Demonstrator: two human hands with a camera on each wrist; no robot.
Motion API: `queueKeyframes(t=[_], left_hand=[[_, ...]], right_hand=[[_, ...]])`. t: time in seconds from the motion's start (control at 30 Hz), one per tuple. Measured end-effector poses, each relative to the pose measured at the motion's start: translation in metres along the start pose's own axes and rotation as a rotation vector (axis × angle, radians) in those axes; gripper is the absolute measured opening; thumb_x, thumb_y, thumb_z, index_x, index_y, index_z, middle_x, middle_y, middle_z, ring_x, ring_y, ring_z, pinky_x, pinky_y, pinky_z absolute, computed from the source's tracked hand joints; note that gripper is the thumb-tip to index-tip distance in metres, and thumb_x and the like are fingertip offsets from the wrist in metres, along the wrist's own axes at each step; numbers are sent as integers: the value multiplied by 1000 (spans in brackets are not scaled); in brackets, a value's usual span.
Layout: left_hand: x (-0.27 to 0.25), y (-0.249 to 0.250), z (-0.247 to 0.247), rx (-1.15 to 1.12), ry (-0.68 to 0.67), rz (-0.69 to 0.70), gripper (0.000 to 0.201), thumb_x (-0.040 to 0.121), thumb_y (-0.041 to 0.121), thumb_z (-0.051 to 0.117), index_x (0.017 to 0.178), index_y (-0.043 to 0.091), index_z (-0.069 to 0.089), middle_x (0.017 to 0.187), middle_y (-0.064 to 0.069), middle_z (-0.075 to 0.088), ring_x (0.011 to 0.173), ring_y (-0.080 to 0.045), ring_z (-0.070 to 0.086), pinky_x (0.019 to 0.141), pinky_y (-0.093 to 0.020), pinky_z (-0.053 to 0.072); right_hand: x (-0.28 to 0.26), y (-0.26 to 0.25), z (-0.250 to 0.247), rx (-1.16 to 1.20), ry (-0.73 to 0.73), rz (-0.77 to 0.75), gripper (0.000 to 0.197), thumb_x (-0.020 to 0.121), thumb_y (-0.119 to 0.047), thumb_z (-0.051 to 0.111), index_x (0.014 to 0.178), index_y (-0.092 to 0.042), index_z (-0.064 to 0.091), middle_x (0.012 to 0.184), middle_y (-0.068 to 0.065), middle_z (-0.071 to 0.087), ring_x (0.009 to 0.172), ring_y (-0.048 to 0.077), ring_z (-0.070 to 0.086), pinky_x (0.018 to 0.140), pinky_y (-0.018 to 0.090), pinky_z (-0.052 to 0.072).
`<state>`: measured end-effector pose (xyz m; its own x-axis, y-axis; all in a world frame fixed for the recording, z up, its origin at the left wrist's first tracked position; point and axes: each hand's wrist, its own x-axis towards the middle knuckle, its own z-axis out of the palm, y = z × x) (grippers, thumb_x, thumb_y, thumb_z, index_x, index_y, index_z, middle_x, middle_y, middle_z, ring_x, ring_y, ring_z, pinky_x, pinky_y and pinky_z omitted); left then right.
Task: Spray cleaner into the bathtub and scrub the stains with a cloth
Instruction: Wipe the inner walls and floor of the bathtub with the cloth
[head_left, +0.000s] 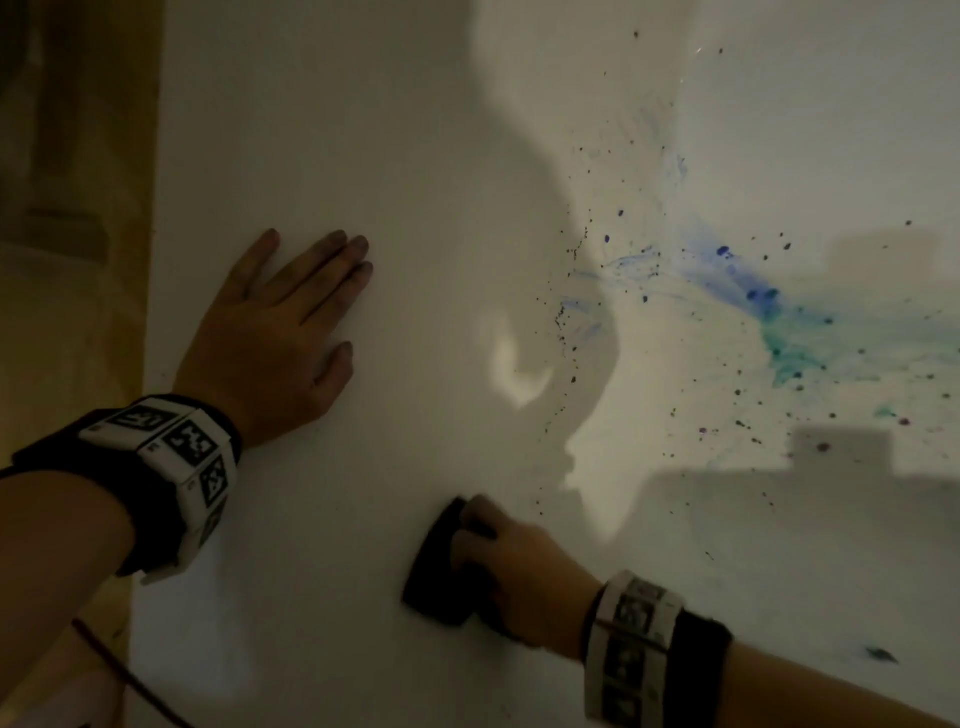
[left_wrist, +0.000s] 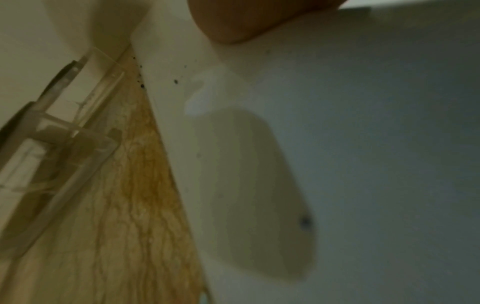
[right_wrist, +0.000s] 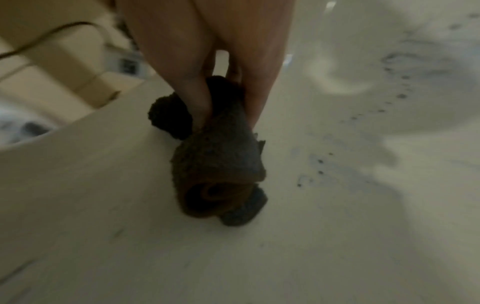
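The white bathtub (head_left: 415, 208) fills the head view. Blue and green stains (head_left: 769, 306) with dark specks spread over its right side. My left hand (head_left: 291, 312) lies flat, fingers straight, on the tub's white surface at the left. Lower down, my right hand (head_left: 498, 566) grips a dark folded cloth (head_left: 441, 566) and presses it on the tub. In the right wrist view the fingers (right_wrist: 197, 86) curl round the bunched dark cloth (right_wrist: 221, 164), with faint blue smears (right_wrist: 337, 168) to its right. No spray bottle shows.
A tan marbled floor (left_wrist: 124, 216) runs along the tub's left edge (left_wrist: 166, 123). A clear plastic rack (left_wrist: 64, 133) stands on that floor by the wall. A thin dark cord (head_left: 130, 675) hangs near my left forearm.
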<state>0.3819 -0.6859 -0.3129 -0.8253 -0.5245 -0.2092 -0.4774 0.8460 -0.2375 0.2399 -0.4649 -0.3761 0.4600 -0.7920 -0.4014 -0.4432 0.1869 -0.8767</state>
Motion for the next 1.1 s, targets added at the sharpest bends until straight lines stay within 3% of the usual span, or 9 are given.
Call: queueKeyframes(t=[0.13, 0.27, 0.4, 0.5, 0.6, 0.8, 0.9, 1.0, 1.1], left_hand=[[-1, 0, 0, 0, -4, -5, 59, 86, 30, 35, 138, 3, 43, 148, -10, 35, 136, -20, 34, 114, -46, 15], [0, 0, -1, 5, -16, 5, 59, 86, 29, 35, 138, 2, 43, 148, -11, 36, 136, -21, 34, 114, -46, 14], [0, -1, -1, 5, -34, 2, 60, 86, 30, 35, 138, 3, 42, 148, -11, 35, 136, -20, 34, 114, -45, 13], [0, -1, -1, 3, -23, 1, 60, 85, 30, 36, 138, 3, 43, 148, -10, 34, 136, -20, 34, 114, -45, 13], [0, 0, -1, -6, -15, 5, 59, 85, 29, 36, 138, 3, 43, 148, -10, 35, 136, -20, 34, 114, -46, 15], [1, 0, 0, -31, 10, 0, 59, 85, 29, 36, 137, 3, 45, 147, -10, 37, 135, -20, 35, 114, -45, 15], [1, 0, 0, -37, 30, 6, 59, 85, 29, 36, 136, 2, 45, 147, -10, 37, 135, -21, 35, 114, -46, 16], [1, -2, 2, -37, 39, 14, 59, 85, 30, 35, 136, 3, 45, 147, -10, 37, 135, -21, 35, 114, -45, 14], [0, -2, 0, -19, -33, 17, 61, 87, 32, 30, 141, 4, 38, 149, -10, 33, 138, -21, 29, 115, -42, 6]], right_hand=[[28, 37, -32, 222, 359, 244, 10, 89, -8, 49, 90, -17, 50, 102, 3, 45, 90, 20, 48, 79, 22, 35], [45, 73, -67, 135, 608, 434, 15, 81, 2, 54, 91, -9, 55, 96, -6, 41, 83, 10, 47, 75, 7, 31], [15, 60, -71, 85, 331, 248, 20, 81, 1, 61, 98, -8, 60, 97, -6, 48, 94, 8, 52, 90, 18, 41], [-29, 25, -38, 52, -104, -137, 12, 91, -6, 51, 94, -6, 62, 91, -1, 57, 78, -13, 52, 78, 0, 39], [-48, 8, 8, -159, -315, -228, 24, 89, -26, 42, 103, -16, 58, 118, 0, 46, 109, 16, 48, 100, 26, 33], [-16, 38, 7, -41, -259, 56, 10, 90, -10, 49, 98, -12, 52, 107, 10, 47, 95, 29, 55, 74, 26, 36], [-3, 64, -12, 12, 80, 254, 14, 91, -12, 47, 80, -21, 47, 83, 6, 52, 75, 20, 52, 79, 37, 50], [11, 87, -38, -72, 210, 465, 13, 87, -4, 51, 97, -11, 54, 104, 11, 51, 82, 21, 49, 71, 24, 44], [2, 88, -59, -190, 185, 405, 27, 81, -3, 61, 108, -7, 57, 116, 11, 49, 101, 25, 51, 76, 20, 34]])
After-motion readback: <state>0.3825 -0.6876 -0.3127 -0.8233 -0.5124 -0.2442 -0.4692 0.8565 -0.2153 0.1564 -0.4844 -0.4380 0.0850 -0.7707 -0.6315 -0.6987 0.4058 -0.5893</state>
